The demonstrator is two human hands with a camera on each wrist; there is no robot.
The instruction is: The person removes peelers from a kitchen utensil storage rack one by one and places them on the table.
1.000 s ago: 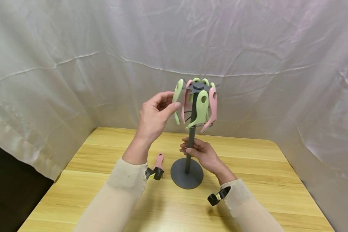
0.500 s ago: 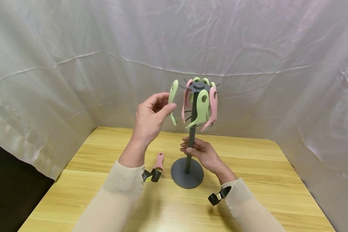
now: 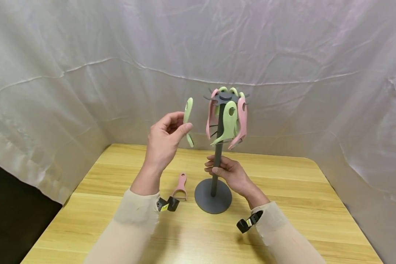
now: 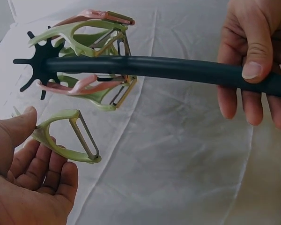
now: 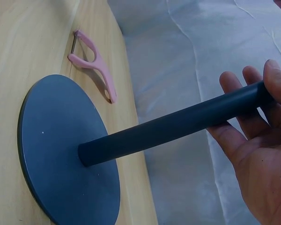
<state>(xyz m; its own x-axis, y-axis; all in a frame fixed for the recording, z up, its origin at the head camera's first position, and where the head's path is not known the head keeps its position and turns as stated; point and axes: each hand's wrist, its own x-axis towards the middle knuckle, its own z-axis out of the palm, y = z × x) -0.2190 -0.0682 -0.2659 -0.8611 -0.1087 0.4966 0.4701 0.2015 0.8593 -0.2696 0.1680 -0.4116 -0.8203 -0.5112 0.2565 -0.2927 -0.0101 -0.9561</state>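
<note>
My left hand [image 3: 165, 141] pinches a green peeler [image 4: 68, 136] by its handle between thumb and fingers, in the air left of the rack. The peeler's blade end points down, apart from the hooks. A dark grey rack [image 3: 219, 146] stands upright on a round base [image 5: 68, 150]; several green and pink peelers hang from its top hooks, among them a green one [image 3: 230, 121] at the front and a pink one [image 3: 242, 121] to its right. Low on the pole, my right hand [image 3: 232, 176] holds it with thumb in front and fingers behind.
A pink peeler [image 3: 182, 182] lies on the wooden table [image 3: 297, 190], left of the rack's base. Bare hooks [image 4: 25, 75] stick out on the rack's left side. A pale curtain [image 3: 118, 95] surrounds the table at the back and sides.
The green peeler has come off beside the rack's left hook and moved left and slightly down with my left hand. My right hand stays on the pole.
</note>
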